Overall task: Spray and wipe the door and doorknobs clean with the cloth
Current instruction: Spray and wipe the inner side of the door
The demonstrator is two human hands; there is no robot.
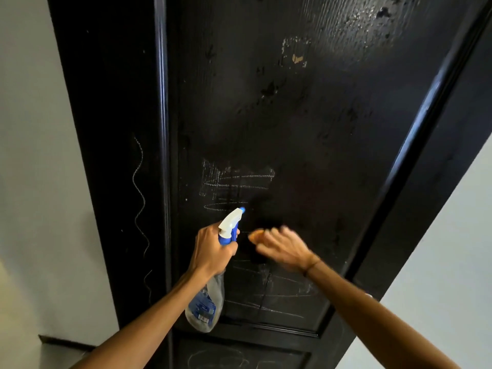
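Note:
The black door [306, 129] fills the view, with white chalk scribbles [237, 182] at its middle and more low down, and a wet sheen at the top right. My left hand [213, 251] grips a clear spray bottle [206, 302] by its neck; the white and blue nozzle [234, 218] points at the door, just below the scribbles. My right hand [282, 246] is blurred, fingers stretched out flat against the door. A dark cloth [257, 255] seems to lie under its fingers, hard to tell apart from the black paint. No doorknob is in view.
The black door frame [111, 155] on the left carries a wavy chalk line [139, 209]. Pale walls [32, 129] flank the door on both sides. A dark skirting edge [64, 342] runs at the lower left.

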